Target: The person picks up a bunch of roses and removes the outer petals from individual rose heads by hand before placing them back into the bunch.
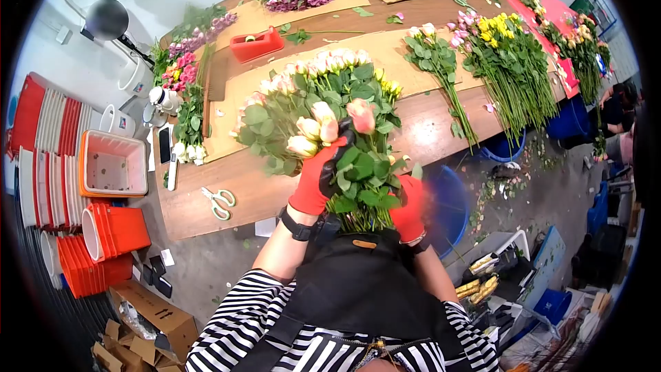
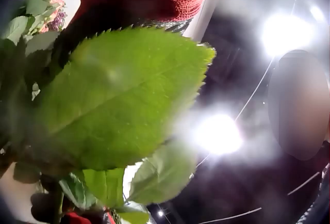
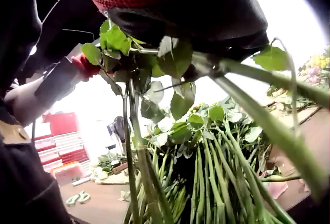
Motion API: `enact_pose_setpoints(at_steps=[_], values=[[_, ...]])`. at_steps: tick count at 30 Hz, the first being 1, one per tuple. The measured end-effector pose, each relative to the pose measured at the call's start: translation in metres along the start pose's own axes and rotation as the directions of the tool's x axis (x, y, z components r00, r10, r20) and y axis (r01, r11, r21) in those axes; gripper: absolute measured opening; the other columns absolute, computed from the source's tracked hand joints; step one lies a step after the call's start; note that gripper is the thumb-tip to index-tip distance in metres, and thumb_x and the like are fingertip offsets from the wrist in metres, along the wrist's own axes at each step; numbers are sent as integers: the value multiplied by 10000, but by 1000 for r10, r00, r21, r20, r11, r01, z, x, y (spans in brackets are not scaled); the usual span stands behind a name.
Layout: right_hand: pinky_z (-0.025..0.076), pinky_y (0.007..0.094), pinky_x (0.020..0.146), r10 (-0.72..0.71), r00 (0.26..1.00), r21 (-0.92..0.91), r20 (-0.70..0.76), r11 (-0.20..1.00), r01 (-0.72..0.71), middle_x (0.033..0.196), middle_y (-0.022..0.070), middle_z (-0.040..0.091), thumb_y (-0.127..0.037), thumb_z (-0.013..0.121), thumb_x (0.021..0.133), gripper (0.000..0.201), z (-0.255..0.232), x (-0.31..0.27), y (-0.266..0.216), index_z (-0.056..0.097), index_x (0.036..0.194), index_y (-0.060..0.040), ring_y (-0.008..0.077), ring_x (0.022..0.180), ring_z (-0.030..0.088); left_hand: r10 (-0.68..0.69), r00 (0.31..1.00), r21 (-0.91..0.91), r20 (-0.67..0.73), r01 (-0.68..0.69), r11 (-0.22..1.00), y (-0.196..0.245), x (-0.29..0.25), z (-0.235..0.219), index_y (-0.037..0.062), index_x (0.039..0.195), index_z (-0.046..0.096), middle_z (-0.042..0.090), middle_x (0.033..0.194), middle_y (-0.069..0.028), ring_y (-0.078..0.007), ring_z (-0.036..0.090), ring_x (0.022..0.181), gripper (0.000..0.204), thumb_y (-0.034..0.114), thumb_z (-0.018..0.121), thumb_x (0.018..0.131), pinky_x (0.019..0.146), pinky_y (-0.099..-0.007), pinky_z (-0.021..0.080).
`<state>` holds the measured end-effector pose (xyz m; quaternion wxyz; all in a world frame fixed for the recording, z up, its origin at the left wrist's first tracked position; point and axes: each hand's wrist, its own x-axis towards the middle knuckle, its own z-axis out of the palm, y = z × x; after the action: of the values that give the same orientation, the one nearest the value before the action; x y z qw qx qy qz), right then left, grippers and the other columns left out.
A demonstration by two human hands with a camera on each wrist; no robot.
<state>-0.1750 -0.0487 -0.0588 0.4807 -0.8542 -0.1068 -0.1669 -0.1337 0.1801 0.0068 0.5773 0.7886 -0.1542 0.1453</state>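
Tabletop [image 1: 186,203] beyond, roses [image 1: 322,122] rise above gripping fingers [image 1: 337,154].

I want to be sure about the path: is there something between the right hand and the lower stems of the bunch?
Yes, leaves hang just under the right hand, between it and the lower stems. No tool is visible between them.

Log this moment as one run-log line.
left hand: gripping pale roses | right hand: holding green stems | scissors: on table, unheld
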Motion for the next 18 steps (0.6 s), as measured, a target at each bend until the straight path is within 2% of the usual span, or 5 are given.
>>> enact_pose_setpoints(at_steps=[4, 8, 12, 15, 18], values=[[428, 454, 907, -63, 990, -114, 124, 990, 77, 1036, 142, 593, -153, 687, 697, 386, -17, -3, -13, 647, 1072, -74, 372, 1018, 535, -209, 976, -454, 68, 217, 864, 1, -12, 11, -22, 1218, 608, 674, 1185, -114, -201, 645, 1067, 397, -8, 688, 829, 947, -317, 488], [424, 463, 918, -122, 980, -107, 157, 984, 139, 1056, 135, 604, -158, 727, 691, 411, -26, -9, -19, 648, 1088, -83, 374, 1033, 541, 104, 991, -403, 83, -62, 913, -8, -17, 9, -20, 1176, 650, 673, 1167, -102, -180, 638, 1052, 315, -15, 643, 861, 929, -296, 500], [421, 462, 926, -70, 972, -61, 223, 994, 85, 1049, 121, 621, -72, 756, 643, 471, -41, -9, -23, 648, 1101, -91, 350, 1034, 553, -301, 933, -616, 196, 356, 703, 49, -5, 16, -4, 1129, 677, 661, 1146, -69, -149, 627, 1020, 302, -2, 705, 829, 875, -288, 525], [418, 464, 954, -113, 955, -59, 274, 989, 134, 1054, 120, 616, -83, 759, 654, 482, -56, 4, -43, 642, 1121, -92, 349, 1033, 551, -242, 955, -457, 174, 296, 839, 29, -19, 18, 6, 1148, 660, 658, 1110, -46, -135, 625, 978, 316, 9, 703, 834, 839, -286, 528], [400, 453, 1010, -91, 937, -70, 338, 990, 122, 1118, 118, 620, -96, 751, 682, 498, -69, 11, -56, 635, 1166, -73, 331, 1089, 551, -284, 955, -639, 90, 274, 719, 27, -20, 29, 10, 1136, 656, 658, 1069, -28, -126, 622, 946, 297, 16, 692, 841, 818, -285, 525]])
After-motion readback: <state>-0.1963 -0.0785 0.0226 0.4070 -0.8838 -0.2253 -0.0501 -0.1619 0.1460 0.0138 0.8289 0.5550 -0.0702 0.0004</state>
